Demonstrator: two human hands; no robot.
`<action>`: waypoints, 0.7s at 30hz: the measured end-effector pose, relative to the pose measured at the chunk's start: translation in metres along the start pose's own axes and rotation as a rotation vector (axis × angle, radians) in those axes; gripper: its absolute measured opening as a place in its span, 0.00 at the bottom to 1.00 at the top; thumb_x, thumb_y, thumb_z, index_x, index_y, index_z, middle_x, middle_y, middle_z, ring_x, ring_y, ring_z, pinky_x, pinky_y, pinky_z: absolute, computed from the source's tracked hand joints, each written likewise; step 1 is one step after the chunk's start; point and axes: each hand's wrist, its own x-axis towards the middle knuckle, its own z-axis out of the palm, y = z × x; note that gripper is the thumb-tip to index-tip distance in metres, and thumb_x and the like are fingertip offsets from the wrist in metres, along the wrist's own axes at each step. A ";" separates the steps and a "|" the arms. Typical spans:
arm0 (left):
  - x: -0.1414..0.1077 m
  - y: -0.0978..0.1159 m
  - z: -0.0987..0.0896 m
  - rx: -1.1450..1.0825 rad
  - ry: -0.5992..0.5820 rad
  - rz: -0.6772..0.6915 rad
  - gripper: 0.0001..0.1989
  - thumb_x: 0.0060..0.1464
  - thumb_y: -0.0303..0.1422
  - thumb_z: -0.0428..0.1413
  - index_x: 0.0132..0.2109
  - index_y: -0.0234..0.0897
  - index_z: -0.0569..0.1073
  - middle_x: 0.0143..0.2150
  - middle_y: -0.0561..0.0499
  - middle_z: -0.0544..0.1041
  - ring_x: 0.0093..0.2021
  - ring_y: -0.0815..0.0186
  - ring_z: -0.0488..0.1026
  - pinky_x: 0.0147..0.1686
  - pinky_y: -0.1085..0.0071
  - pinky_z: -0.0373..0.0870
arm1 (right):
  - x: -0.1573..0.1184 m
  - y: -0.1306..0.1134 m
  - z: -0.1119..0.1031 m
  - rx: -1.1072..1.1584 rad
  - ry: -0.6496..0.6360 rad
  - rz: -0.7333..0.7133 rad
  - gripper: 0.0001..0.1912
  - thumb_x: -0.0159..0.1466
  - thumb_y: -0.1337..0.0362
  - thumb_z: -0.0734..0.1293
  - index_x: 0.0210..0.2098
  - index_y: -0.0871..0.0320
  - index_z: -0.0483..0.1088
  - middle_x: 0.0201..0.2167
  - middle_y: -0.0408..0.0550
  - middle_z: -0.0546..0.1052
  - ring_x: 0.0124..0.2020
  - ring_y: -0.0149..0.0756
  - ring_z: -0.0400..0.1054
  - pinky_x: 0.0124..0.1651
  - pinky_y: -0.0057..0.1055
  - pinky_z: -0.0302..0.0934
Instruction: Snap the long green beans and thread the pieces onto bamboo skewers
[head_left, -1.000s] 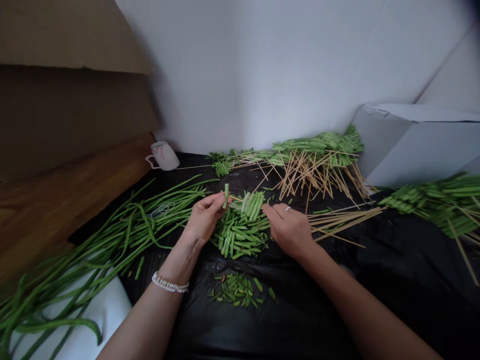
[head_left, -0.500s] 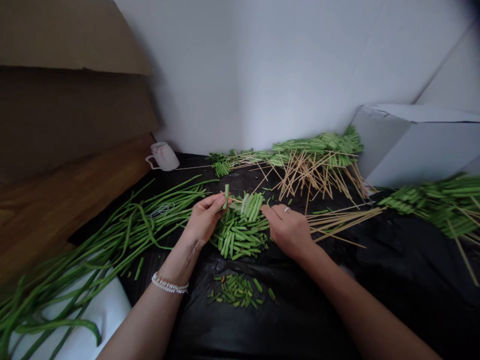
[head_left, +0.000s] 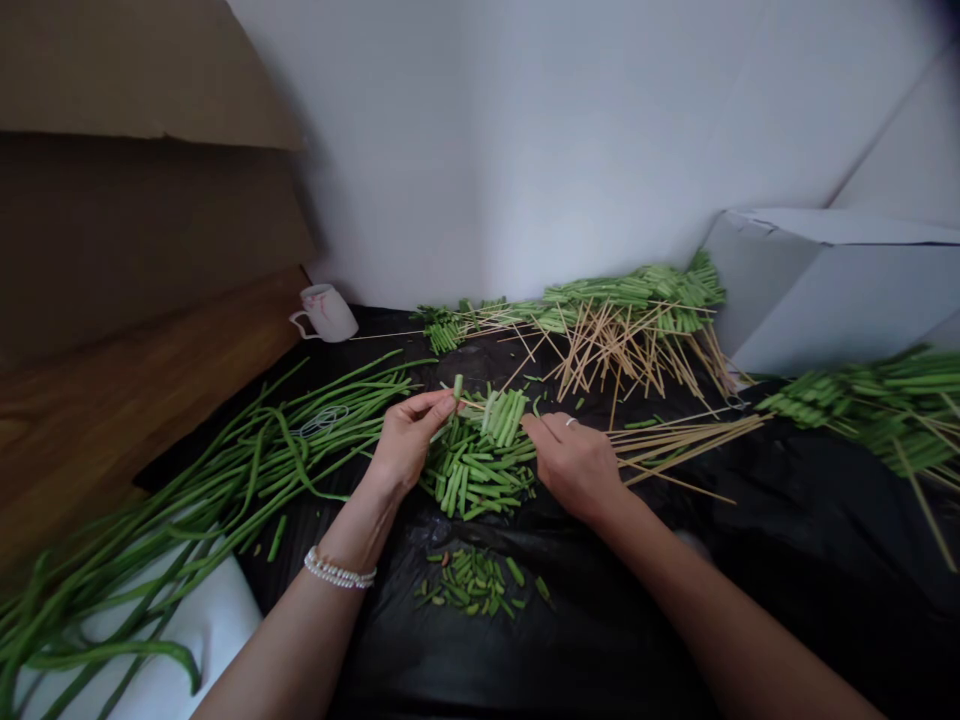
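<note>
Between my hands a thin wooden skewer (head_left: 471,404) carries a row of short green bean pieces (head_left: 504,416). My left hand (head_left: 407,434) pinches one more bean piece (head_left: 458,388) at the skewer's left tip. My right hand (head_left: 574,462), with a ring on it, is closed at the right end of the row, around the skewer, whose part inside the fist is hidden. Directly below the row lies a pile of cut bean pieces (head_left: 472,475) on black plastic sheeting (head_left: 585,640).
Long uncut beans (head_left: 247,470) spread over the left side. Small trimmings (head_left: 476,582) lie in front. Filled skewers (head_left: 637,290) are heaped by the wall, more (head_left: 877,400) at right. Bare skewers (head_left: 690,440), a white mug (head_left: 328,312) and a white box (head_left: 847,285) stand or lie around.
The bean piece at my left fingertips sits lower between the fingers and less of it shows. My right hand has shifted slightly left.
</note>
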 end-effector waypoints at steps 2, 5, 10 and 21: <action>-0.001 0.000 0.001 -0.018 -0.011 -0.011 0.17 0.36 0.39 0.71 0.35 0.36 0.82 0.34 0.48 0.82 0.35 0.66 0.76 0.44 0.67 0.70 | 0.000 -0.001 0.000 0.008 -0.003 0.000 0.14 0.62 0.76 0.59 0.42 0.64 0.74 0.26 0.47 0.71 0.30 0.36 0.61 0.32 0.33 0.52; -0.003 0.001 0.002 0.020 -0.034 -0.008 0.18 0.37 0.41 0.70 0.35 0.36 0.82 0.34 0.47 0.82 0.36 0.65 0.76 0.44 0.68 0.70 | -0.001 -0.001 0.001 0.005 -0.006 0.008 0.14 0.61 0.76 0.59 0.42 0.63 0.74 0.26 0.46 0.72 0.30 0.36 0.61 0.32 0.33 0.52; -0.005 0.003 0.003 0.207 0.001 0.107 0.16 0.42 0.41 0.68 0.36 0.35 0.83 0.34 0.47 0.82 0.36 0.63 0.76 0.46 0.66 0.69 | -0.002 -0.001 0.002 -0.009 -0.025 0.007 0.14 0.61 0.76 0.60 0.40 0.62 0.74 0.26 0.46 0.72 0.29 0.36 0.61 0.31 0.33 0.51; -0.003 0.000 0.002 0.158 0.002 0.089 0.14 0.39 0.39 0.70 0.34 0.35 0.82 0.33 0.47 0.82 0.34 0.64 0.76 0.45 0.66 0.69 | -0.002 -0.003 0.003 0.023 -0.024 0.029 0.14 0.61 0.77 0.59 0.40 0.62 0.74 0.26 0.47 0.72 0.30 0.35 0.62 0.31 0.32 0.51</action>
